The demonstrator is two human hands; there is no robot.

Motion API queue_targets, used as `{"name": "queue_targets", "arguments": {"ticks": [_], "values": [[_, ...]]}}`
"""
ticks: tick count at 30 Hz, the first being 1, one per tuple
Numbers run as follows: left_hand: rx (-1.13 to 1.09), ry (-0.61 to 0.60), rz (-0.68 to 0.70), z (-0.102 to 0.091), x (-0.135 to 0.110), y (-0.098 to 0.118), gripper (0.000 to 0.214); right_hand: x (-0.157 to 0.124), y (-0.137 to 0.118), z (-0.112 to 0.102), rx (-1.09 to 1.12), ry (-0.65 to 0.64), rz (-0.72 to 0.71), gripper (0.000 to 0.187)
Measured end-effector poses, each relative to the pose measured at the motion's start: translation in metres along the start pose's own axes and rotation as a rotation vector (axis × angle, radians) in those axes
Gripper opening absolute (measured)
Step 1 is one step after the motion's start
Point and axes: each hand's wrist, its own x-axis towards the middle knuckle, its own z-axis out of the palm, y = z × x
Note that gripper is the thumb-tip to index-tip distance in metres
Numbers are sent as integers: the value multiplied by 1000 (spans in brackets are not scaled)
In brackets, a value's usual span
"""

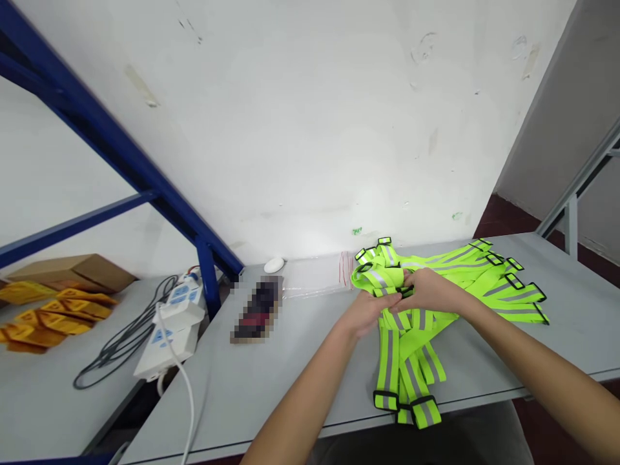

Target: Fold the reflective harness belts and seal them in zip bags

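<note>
A heap of neon-yellow reflective straps (465,284) with grey stripes and black end loops lies on the grey table (271,387), some ends hanging over the front edge. Both my hands meet at the left part of the heap. My left hand (371,311) has its fingers closed on a strap. My right hand (429,289) is curled over the same bundle, gripping it beside the left one.
A clear plastic bag (314,279) with red print and a small white round thing (274,265) lie near the wall. A blurred dark object (256,309) sits left of them. White power strips (169,329) with cables, yellow packets (48,316) and a cardboard box (72,271) occupy the left table beside a blue frame (145,174).
</note>
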Motion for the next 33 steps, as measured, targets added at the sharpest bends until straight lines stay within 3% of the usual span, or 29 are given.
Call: {"name": "queue_targets", "arguments": {"ticks": [3,9,14,17,22,27,31,33], "values": [[-195,113,-72,-1,4,-2,53,3,7,-2,111,209,46,38],[-369,143,45,-7,5,-4,52,-11,13,7,598,561,7,36],[-338,146,94,-5,4,-11,56,-22,4,35,555,805,7,34],[-320,110,107,-3,1,-14,55,-24,-6,37,477,796,-102,26],[-282,32,-3,-4,-5,-16,61,-22,-11,22,410,654,-229,20],[-59,52,79,-2,-7,-13,57,-24,3,24,302,612,-218,21],[191,76,167,-3,-10,-5,47,-27,20,36,332,628,-224,36],[346,68,214,-4,-13,-1,44,-25,31,36,408,678,-111,44]]}}
